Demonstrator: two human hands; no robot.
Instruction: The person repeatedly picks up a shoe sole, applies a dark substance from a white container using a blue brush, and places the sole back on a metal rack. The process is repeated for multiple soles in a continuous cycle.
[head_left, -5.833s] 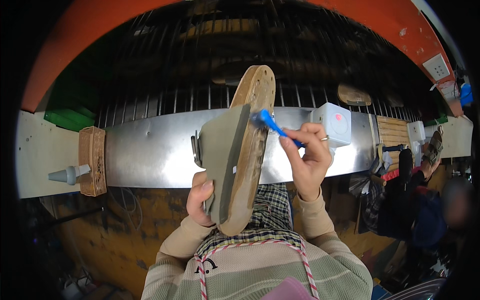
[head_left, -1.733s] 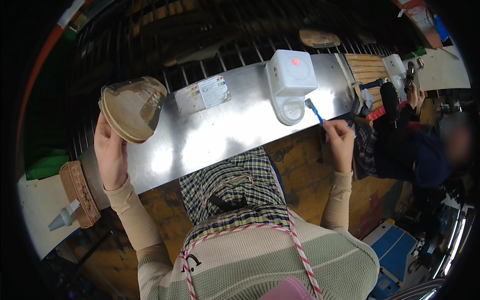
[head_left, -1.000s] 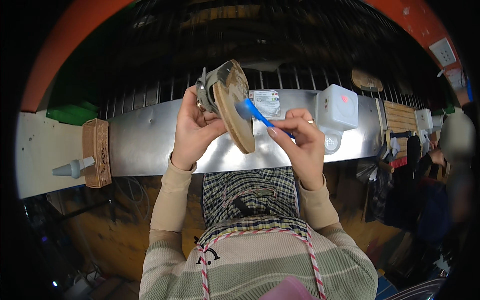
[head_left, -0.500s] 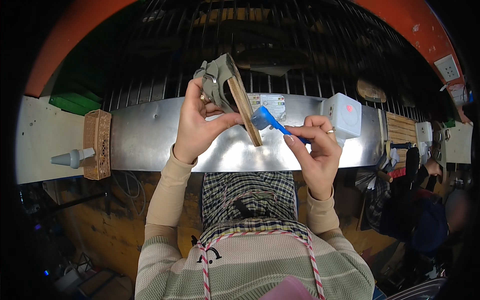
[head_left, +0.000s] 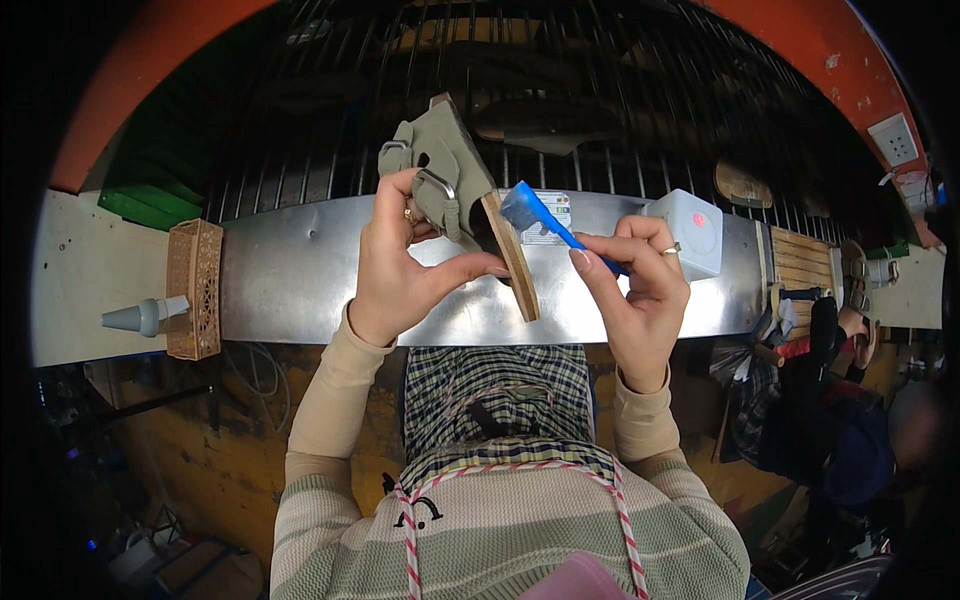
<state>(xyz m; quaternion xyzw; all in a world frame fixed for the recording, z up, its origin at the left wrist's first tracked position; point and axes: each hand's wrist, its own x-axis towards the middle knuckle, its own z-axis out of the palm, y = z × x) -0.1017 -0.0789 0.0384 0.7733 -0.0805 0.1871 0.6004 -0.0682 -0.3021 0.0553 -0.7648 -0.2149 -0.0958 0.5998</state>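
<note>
My left hand point(head_left: 405, 255) grips a grey-green sandal point(head_left: 450, 165) with buckled straps, held up on its side above the metal ledge. The sandal's brown sole edge point(head_left: 516, 262) faces right, and my thumb presses near it. My right hand point(head_left: 640, 280) is closed round the handle of a blue brush point(head_left: 540, 215). The brush's wide head is up beside the sole edge, close to it; whether they touch I cannot tell.
Behind the metal ledge point(head_left: 290, 270) runs a rack of dark rollers point(head_left: 330, 150) with sole-shaped pieces on it. A white box-shaped container point(head_left: 690, 232) stands to the right. At left are a tan basket point(head_left: 195, 290) and a grey cone point(head_left: 140, 318). Another person point(head_left: 850, 440) works at far right.
The sandal has turned so more of its upper and buckles shows, and its lower end has moved slightly right. The brush has lifted a little, its head now tilted upward.
</note>
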